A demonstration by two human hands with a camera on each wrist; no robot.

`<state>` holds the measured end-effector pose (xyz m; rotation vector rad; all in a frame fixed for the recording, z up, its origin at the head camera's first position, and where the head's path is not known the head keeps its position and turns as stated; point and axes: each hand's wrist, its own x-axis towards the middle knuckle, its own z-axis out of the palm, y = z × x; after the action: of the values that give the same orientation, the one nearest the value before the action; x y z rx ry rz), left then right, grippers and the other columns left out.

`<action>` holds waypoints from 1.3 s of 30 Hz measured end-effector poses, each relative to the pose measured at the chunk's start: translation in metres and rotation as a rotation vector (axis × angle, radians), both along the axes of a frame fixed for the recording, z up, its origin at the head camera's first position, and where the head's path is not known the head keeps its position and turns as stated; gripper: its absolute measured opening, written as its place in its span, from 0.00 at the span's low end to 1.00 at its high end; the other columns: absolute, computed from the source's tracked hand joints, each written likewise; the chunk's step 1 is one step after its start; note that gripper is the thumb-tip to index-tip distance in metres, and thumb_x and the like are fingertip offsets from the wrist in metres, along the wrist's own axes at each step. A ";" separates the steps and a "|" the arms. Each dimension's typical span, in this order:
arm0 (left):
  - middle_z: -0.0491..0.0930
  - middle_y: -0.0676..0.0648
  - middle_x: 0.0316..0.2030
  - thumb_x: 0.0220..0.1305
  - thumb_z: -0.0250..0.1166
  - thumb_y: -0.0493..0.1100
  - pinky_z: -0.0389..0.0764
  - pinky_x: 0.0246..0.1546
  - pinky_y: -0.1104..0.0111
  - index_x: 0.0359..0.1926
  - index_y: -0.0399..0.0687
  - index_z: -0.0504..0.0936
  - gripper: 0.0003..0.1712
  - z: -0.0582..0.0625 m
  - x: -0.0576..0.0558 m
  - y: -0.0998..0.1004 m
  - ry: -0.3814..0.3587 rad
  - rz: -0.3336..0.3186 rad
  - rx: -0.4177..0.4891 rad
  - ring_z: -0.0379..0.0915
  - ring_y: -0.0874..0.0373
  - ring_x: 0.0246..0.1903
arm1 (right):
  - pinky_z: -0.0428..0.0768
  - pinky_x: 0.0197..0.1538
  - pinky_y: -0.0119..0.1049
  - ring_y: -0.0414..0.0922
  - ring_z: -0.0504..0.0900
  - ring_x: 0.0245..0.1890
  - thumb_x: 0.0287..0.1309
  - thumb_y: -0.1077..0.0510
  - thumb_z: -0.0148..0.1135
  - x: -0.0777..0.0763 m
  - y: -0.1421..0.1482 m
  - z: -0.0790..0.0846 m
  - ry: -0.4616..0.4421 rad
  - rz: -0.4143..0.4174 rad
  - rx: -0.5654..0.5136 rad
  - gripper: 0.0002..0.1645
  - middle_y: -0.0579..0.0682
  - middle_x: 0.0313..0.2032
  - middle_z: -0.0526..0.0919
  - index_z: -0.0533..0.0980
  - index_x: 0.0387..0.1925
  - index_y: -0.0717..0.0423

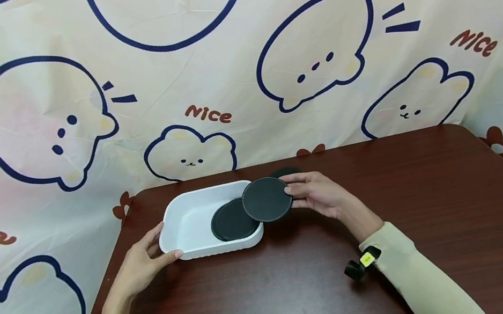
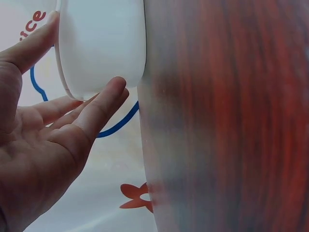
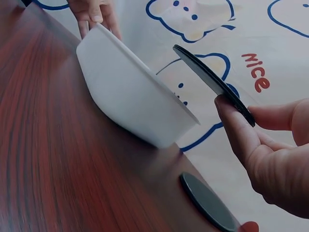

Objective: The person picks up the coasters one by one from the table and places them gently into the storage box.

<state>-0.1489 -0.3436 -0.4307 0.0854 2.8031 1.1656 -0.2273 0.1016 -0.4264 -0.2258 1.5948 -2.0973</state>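
Observation:
My left hand [image 1: 142,260] grips the left end of a white oblong tray [image 1: 189,231], its thumb at the near corner. In the left wrist view the fingertips [image 2: 113,89] lie against the tray's end wall. Above the tray's right end, my right hand [image 1: 317,193] pinches a round black coaster [image 1: 266,200] by its edge, between thumb and fingers. In the right wrist view this coaster [image 3: 207,75] is tilted and apart from the tray. Inside the tray, at its right side, overlapping black coasters [image 1: 232,222] lie flat; how many is unclear.
Another black coaster [image 1: 285,171] lies on the brown table [image 1: 436,216] behind my right hand, partly hidden in the head view; the right wrist view shows it [image 3: 207,200] near the table's edge. A cartoon-printed cloth [image 1: 239,72] hangs behind the table.

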 end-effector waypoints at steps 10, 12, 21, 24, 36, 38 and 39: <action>0.69 0.23 0.74 0.66 0.79 0.52 0.86 0.58 0.46 0.84 0.35 0.53 0.60 0.001 0.000 0.001 0.001 -0.005 0.002 0.78 0.29 0.67 | 0.90 0.54 0.36 0.39 0.91 0.50 0.78 0.68 0.56 -0.002 -0.030 0.000 -0.010 -0.004 -0.020 0.32 0.70 0.75 0.71 0.65 0.78 0.69; 0.69 0.23 0.74 0.66 0.79 0.52 0.87 0.58 0.46 0.84 0.35 0.53 0.60 0.001 0.000 0.001 0.001 -0.007 0.003 0.78 0.29 0.67 | 0.90 0.54 0.36 0.39 0.91 0.50 0.78 0.68 0.56 -0.002 -0.035 0.000 -0.012 -0.002 -0.025 0.31 0.69 0.75 0.71 0.65 0.78 0.68; 0.69 0.24 0.74 0.66 0.78 0.54 0.87 0.59 0.47 0.85 0.37 0.54 0.60 0.002 -0.001 0.001 -0.006 0.001 -0.001 0.78 0.30 0.67 | 0.89 0.56 0.36 0.40 0.90 0.53 0.79 0.68 0.55 -0.005 -0.051 -0.001 -0.034 0.001 -0.026 0.31 0.67 0.75 0.72 0.66 0.78 0.65; 0.68 0.24 0.75 0.66 0.78 0.55 0.86 0.59 0.47 0.85 0.37 0.53 0.60 0.002 -0.001 0.001 -0.009 0.000 0.002 0.77 0.30 0.68 | 0.89 0.55 0.36 0.39 0.90 0.51 0.78 0.68 0.56 -0.005 -0.056 -0.002 -0.040 -0.002 -0.030 0.31 0.67 0.75 0.73 0.67 0.78 0.65; 0.66 0.24 0.76 0.66 0.78 0.55 0.85 0.60 0.46 0.85 0.37 0.53 0.60 0.002 0.000 0.001 -0.020 0.008 0.002 0.76 0.29 0.69 | 0.89 0.56 0.38 0.40 0.89 0.50 0.77 0.67 0.57 -0.006 -0.074 -0.004 -0.048 -0.030 -0.008 0.31 0.66 0.72 0.75 0.68 0.78 0.63; 0.67 0.24 0.76 0.66 0.78 0.54 0.85 0.60 0.46 0.85 0.36 0.53 0.60 0.002 -0.001 0.001 -0.016 0.005 -0.002 0.76 0.29 0.69 | 0.90 0.55 0.38 0.40 0.89 0.50 0.77 0.68 0.57 -0.006 -0.075 -0.004 -0.046 -0.038 -0.003 0.31 0.66 0.71 0.77 0.68 0.77 0.63; 0.67 0.24 0.75 0.66 0.78 0.54 0.85 0.60 0.46 0.85 0.36 0.53 0.60 0.002 0.000 0.001 -0.014 0.004 -0.004 0.76 0.29 0.69 | 0.90 0.55 0.38 0.40 0.89 0.49 0.77 0.68 0.58 -0.006 -0.075 -0.004 -0.047 -0.044 -0.001 0.31 0.65 0.70 0.78 0.69 0.77 0.63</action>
<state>-0.1494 -0.3422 -0.4290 0.0711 2.7943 1.1572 -0.2334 0.0266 -0.4305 -0.1417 1.5848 -2.1201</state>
